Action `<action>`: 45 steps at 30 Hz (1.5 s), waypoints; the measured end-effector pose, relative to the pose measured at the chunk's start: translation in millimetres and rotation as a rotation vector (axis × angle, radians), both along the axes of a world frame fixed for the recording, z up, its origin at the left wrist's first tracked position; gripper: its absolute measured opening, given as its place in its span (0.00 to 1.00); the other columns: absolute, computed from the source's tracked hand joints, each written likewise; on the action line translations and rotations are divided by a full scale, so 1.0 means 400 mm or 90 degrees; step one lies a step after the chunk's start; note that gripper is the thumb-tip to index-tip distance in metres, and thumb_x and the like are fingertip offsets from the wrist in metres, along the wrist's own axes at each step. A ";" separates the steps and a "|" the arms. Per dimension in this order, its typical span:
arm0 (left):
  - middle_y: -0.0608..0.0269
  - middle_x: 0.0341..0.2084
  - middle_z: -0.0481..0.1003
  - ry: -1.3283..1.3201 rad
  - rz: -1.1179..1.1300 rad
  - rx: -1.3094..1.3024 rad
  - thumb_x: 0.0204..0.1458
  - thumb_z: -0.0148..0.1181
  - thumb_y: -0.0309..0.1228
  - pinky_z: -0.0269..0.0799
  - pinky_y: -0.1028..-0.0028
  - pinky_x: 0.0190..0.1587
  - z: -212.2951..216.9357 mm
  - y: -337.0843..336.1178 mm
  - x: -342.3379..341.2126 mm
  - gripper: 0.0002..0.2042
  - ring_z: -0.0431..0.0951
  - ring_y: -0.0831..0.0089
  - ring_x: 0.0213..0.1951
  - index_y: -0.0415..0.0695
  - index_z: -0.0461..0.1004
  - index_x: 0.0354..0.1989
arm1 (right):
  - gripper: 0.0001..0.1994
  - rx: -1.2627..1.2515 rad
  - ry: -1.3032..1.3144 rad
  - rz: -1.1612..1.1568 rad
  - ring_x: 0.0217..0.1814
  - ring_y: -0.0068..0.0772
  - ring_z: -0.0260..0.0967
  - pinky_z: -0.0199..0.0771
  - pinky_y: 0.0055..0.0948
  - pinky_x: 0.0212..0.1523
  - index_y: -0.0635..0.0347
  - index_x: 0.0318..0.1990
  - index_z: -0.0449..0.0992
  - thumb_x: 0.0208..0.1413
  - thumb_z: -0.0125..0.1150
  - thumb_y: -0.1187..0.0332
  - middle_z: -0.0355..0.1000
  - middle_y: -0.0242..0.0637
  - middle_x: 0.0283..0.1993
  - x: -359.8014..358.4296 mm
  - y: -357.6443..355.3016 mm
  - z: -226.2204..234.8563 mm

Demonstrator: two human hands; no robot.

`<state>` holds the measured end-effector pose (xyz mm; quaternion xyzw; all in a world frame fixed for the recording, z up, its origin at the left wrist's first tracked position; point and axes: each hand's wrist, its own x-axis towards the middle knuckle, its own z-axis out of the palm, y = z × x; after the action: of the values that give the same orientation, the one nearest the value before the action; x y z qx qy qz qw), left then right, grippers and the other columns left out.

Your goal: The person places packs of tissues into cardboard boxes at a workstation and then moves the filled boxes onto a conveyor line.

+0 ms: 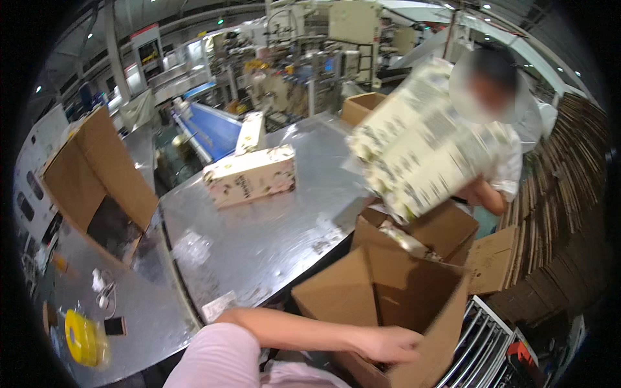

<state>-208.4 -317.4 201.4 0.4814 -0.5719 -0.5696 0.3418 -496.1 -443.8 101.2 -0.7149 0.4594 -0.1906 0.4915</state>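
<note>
My left arm, in a pink sleeve, reaches across the front of an open cardboard box point(333, 288). My left hand point(391, 344) has its fingers curled in at the edge of a near flap and appears to grip it. That flap, blurred, rises to the right of the hand. Nothing of my right hand shows. Beyond this box stands another open cardboard box point(446, 226) with a floral package point(404, 238) at its opening. Over it a co-worker holds a large bundle of cream floral packs point(424, 145), tilted and partly blurred.
Two floral packages point(252, 176) rest on the metal table point(278, 242). An open carton point(100, 181), yellow tape roll point(82, 337) and phone point(115, 326) are at the left. A roller conveyor point(482, 343) runs beside my box. Flattened cardboard point(563, 187) is stacked at the right.
</note>
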 end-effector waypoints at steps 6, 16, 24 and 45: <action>0.38 0.55 0.60 -0.194 0.062 -0.132 0.49 0.58 0.38 0.60 0.59 0.55 -0.096 0.023 0.082 0.31 0.63 0.46 0.55 0.32 0.54 0.57 | 0.36 0.101 -0.119 0.094 0.66 0.39 0.49 0.50 0.35 0.64 0.70 0.64 0.46 0.51 0.59 0.70 0.53 0.48 0.64 0.233 -0.014 -0.038; 0.45 0.54 0.61 -0.889 0.618 0.112 0.27 0.74 0.42 0.60 0.60 0.56 -0.218 0.542 1.367 0.51 0.62 0.50 0.54 0.38 0.50 0.61 | 0.33 -0.033 0.150 0.049 0.56 0.33 0.63 0.62 0.30 0.56 0.60 0.65 0.51 0.49 0.51 0.83 0.65 0.44 0.57 0.365 -0.119 -0.180; 0.35 0.47 0.60 -0.945 0.494 0.358 0.22 0.75 0.44 0.64 0.59 0.52 -0.151 0.477 1.294 0.63 0.65 0.42 0.49 0.45 0.35 0.67 | 0.34 0.081 0.029 -0.039 0.59 0.33 0.60 0.59 0.30 0.58 0.56 0.65 0.51 0.49 0.48 0.85 0.64 0.39 0.58 0.426 -0.079 -0.119; 0.40 0.48 0.60 -0.995 0.557 -0.135 0.26 0.67 0.27 0.55 0.54 0.53 0.146 0.441 0.738 0.49 0.62 0.44 0.49 0.50 0.50 0.64 | 0.29 0.047 -0.159 -0.060 0.59 0.42 0.63 0.59 0.31 0.58 0.59 0.62 0.58 0.48 0.47 0.78 0.67 0.46 0.55 0.416 -0.042 -0.260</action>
<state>86.8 -141.1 259.7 0.8720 -0.4560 0.1568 0.0843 -329.9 -460.8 -2.8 -0.6447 0.4348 -0.2839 0.5610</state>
